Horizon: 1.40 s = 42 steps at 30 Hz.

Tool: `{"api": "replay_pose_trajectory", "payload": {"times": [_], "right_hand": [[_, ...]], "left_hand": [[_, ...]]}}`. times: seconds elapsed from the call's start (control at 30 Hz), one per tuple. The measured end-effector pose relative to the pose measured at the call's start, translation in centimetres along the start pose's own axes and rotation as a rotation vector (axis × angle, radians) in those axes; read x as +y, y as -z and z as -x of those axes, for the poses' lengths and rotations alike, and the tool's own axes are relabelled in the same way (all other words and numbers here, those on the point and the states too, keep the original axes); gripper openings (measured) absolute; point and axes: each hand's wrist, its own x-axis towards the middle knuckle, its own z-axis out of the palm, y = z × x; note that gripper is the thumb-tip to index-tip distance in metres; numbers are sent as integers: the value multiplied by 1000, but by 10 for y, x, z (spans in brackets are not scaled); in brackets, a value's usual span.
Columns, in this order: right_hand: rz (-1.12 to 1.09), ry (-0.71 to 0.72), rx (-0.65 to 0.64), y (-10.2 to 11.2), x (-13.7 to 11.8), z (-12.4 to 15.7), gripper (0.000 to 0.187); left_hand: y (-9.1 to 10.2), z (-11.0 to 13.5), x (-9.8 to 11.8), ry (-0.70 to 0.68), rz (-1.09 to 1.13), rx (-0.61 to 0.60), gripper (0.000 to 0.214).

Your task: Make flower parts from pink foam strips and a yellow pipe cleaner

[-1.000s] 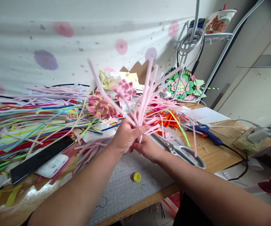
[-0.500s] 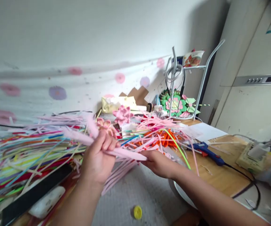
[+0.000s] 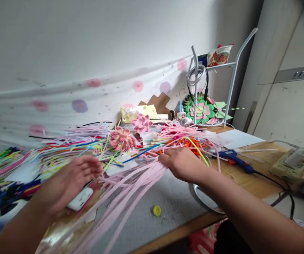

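Observation:
My right hand (image 3: 184, 164) is closed on one end of a bundle of pale pink pipe cleaners (image 3: 131, 185). The bundle lies slanting down to the left across the grey cutting mat (image 3: 168, 204). My left hand (image 3: 71, 180) hovers left of the bundle with its fingers stretched out and nothing in it, blurred by motion, just above a white device (image 3: 80, 199). A small yellow coil (image 3: 156, 210) lies on the mat below the bundle.
A big heap of coloured pipe cleaners (image 3: 48, 155) covers the left and back of the table. Two pink flowers (image 3: 122, 139) stand behind it. A blue glue gun (image 3: 232, 159), scissors handles (image 3: 205, 199), a power strip (image 3: 286, 165) and a metal rack (image 3: 212, 67) are on the right.
The pink bundle went from upright in both hands to lying on the mat. My left hand let go and moved left. The camera view shifted.

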Motion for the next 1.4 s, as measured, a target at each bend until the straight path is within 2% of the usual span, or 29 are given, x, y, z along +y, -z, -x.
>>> {"api": "replay_pose_trajectory", "payload": {"times": [0.07, 0.17, 0.2, 0.27, 0.33, 0.4, 0.47, 0.53, 0.6, 0.63, 0.67, 0.73, 0.77, 0.8, 0.83, 0.97, 1.07, 1.17, 1.27, 1.4], "right_hand": [[27, 62, -2, 0, -12, -3, 11], [44, 150, 20, -3, -28, -9, 12], [42, 165, 34, -4, -33, -11, 12], [27, 156, 53, -4, -38, -13, 12], [8, 118, 46, -2, -37, -13, 13], [-5, 108, 42, -1, -32, -12, 15], [-41, 84, 109, -2, -21, -10, 17], [-174, -60, 312, -5, -7, -8, 33], [-493, -291, 517, -12, 4, -6, 46], [-722, -387, 540, -17, 7, -5, 46], [-968, -460, 493, -22, 8, -5, 44], [-1383, -487, 254, -32, 1, -8, 41], [-1515, -473, 146, -37, -6, -10, 41], [-1607, -475, 93, -42, -13, -13, 41], [-1679, -503, 94, -46, -21, -16, 43], [-1961, -696, 258, -59, -41, -25, 47], [-1972, -656, 289, -63, -46, -27, 27], [-1804, -602, 301, -63, -46, -27, 29], [-1666, -600, 259, -61, -45, -26, 30], [-1618, -603, 200, -59, -46, -23, 32]], "left_hand": [[-19, -9, 8, 146, -230, -203, 28], [-59, -13, 9, 57, -350, -356, 26], [-75, -10, 5, 80, -381, -432, 26], [-104, -1, -11, 165, -336, -591, 29], [-127, 8, -33, 333, -139, -627, 48], [-140, 15, -52, 400, -30, -680, 45], [-143, 17, -67, 402, 49, -664, 36], [-141, 15, -75, 374, 111, -589, 31], [-137, 11, -81, 352, 151, -530, 30], [-135, 9, -84, 350, 163, -515, 30], [-132, 7, -88, 354, 168, -508, 29], [-128, 3, -94, 371, 157, -504, 29], [-126, 2, -97, 376, 144, -507, 29], [-124, 1, -100, 381, 132, -511, 29], [-121, 0, -102, 384, 124, -516, 30], [-115, -2, -106, 398, 129, -529, 32], [-113, -2, -108, 406, 130, -532, 34], [-115, -1, -109, 376, 160, -509, 32], [-118, 1, -110, 302, 204, -441, 29], [-121, 2, -110, 260, 231, -367, 26]]}}
